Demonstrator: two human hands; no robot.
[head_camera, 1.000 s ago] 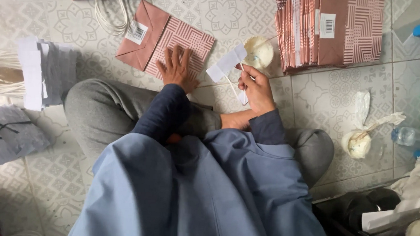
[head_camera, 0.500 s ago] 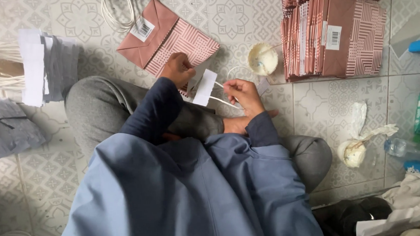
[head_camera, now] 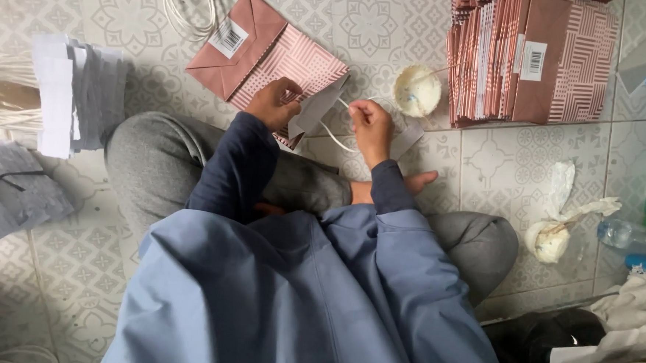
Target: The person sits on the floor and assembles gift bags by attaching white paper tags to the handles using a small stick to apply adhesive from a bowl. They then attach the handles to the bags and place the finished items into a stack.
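The left hand (head_camera: pixel 274 104) pinches a white paper strip (head_camera: pixel 318 109), tilted with its long axis running from lower left to upper right. The right hand (head_camera: pixel 370 126) is clenched on a white cord (head_camera: pixel 334 138), knuckles up. Beyond them, a pink paper bag (head_camera: pixel 271 50) lies flat on the floor (head_camera: pixel 501 154), angled diagonally.

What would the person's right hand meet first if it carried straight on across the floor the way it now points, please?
Likely the small round cup just beyond the right hand, with the stack of folded pink paper bags behind it; depth is hard to judge from above.
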